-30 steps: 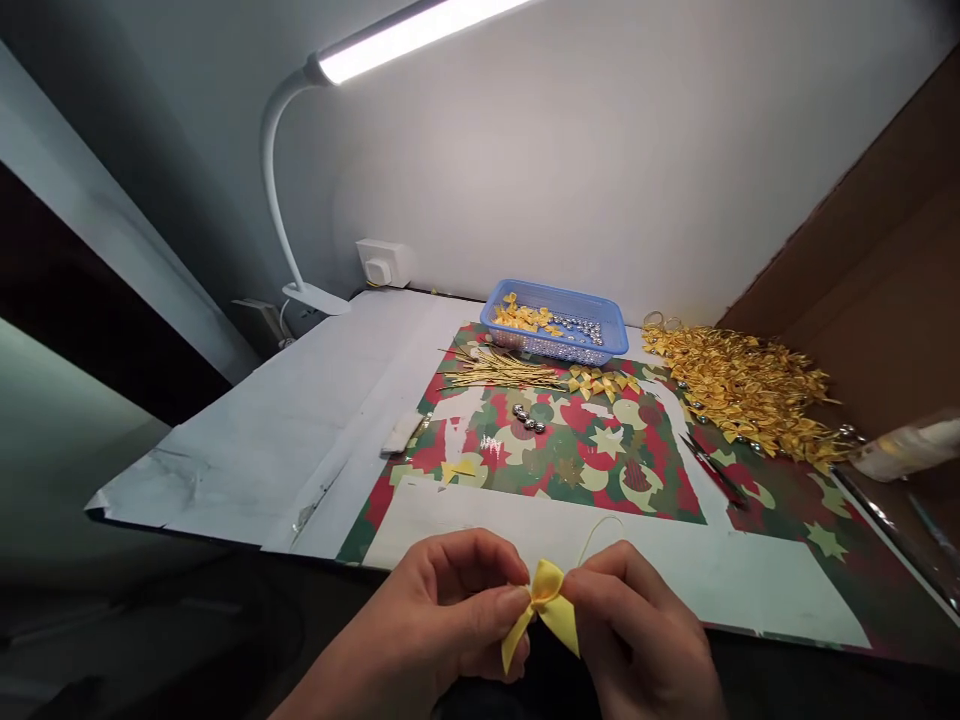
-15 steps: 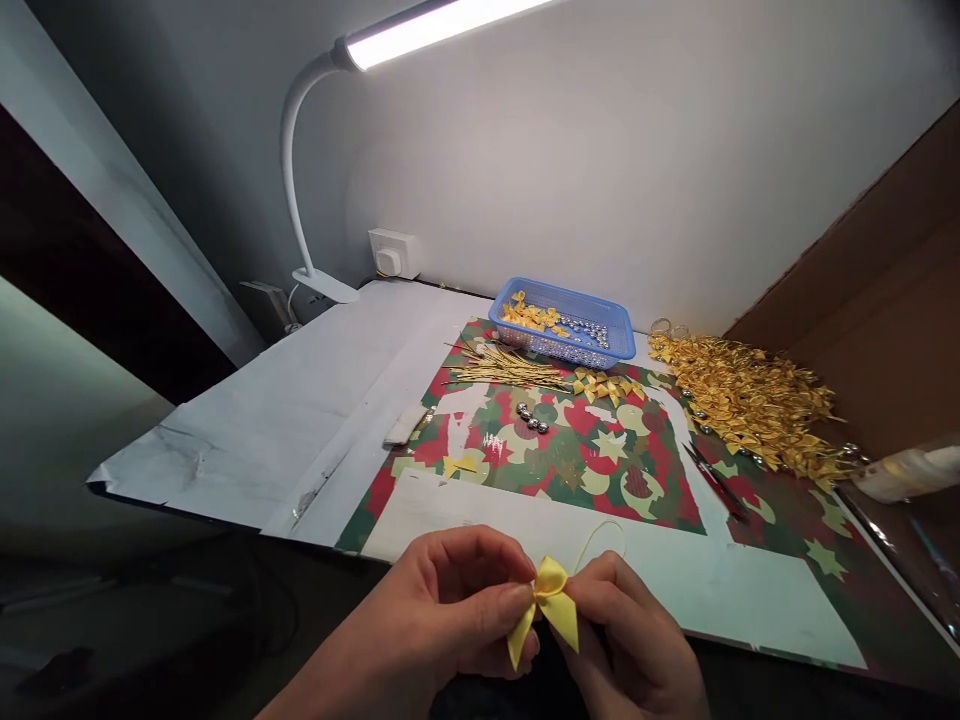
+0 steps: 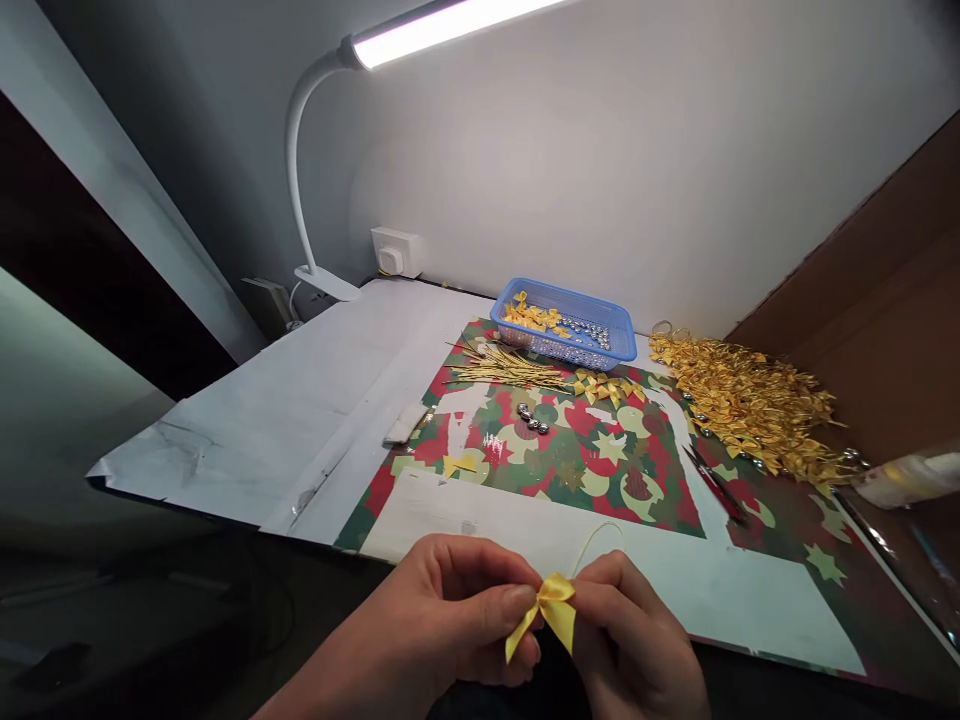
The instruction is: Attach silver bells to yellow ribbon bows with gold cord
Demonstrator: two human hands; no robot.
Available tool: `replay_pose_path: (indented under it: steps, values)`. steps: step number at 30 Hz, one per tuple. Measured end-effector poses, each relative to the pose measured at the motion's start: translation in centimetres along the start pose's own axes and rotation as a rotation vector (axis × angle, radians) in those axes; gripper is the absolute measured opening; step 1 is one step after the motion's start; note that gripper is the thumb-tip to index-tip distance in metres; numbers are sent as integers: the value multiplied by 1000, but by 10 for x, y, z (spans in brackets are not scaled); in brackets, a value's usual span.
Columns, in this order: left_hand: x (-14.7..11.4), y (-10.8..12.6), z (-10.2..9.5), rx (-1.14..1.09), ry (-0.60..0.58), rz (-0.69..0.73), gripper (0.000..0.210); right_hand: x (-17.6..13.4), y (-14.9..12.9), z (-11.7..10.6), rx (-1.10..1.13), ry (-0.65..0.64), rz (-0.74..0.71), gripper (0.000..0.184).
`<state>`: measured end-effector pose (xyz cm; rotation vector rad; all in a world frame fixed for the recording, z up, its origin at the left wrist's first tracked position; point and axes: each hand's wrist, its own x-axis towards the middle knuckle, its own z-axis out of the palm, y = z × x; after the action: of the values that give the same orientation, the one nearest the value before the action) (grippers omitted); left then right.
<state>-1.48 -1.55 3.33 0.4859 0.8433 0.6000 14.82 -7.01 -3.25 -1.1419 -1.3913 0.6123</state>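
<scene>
A yellow satin ribbon bow (image 3: 556,606) with two pointed tails hangs between my hands, just off the table's front edge. My left hand (image 3: 457,610) pinches its left side near the knot between thumb and forefinger. On the other side, my right hand (image 3: 637,635) has its fingers closed at the bow's right loop. A thin pale yellow cord (image 3: 592,540) loops up from behind the right fingers. The right thumb is mostly hidden.
A blue basket (image 3: 622,335) holds yellow bows and silver bells. Gold ties (image 3: 510,370), small bows (image 3: 607,387) and silver bells (image 3: 532,420) lie on the patterned sheet. A heap of finished-looking gold bows (image 3: 750,400), dark tweezers (image 3: 716,487) and a bottle (image 3: 907,480) are to the right.
The bow has turned slightly and its upper loop sits lower and flatter. Both hands keep hold in nearly the same place.
</scene>
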Motion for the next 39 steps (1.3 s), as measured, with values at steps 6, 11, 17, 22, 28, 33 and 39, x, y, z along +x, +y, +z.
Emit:
replay_pose_path:
  steps: [6, 11, 17, 22, 28, 33, 39]
  values:
    - [-1, 0, 0, -25, -15, -16, 13, 0, 1, 4, 68, 3, 25, 19]
    - [0, 2, 1, 6, -46, -6, 14, -3, 5, 4, 56, 2, 22, 19]
    - [0, 2, 4, -8, -28, -9, 14, -1, 5, 3, 38, 10, -1, 19]
    - [1, 1, 4, 12, -35, -11, 15, 0, 2, 5, 43, 31, 24, 16]
    - [1, 2, 4, 15, -41, -18, 16, 0, 0, 8, 40, 67, 26, 16]
    - [1, 0, 3, 20, -29, -11, 14, -1, 1, 8, 45, 53, 5, 16]
    - [1, 0, 4, 1, -22, -13, 16, -2, 1, 10, 41, 28, 4, 18]
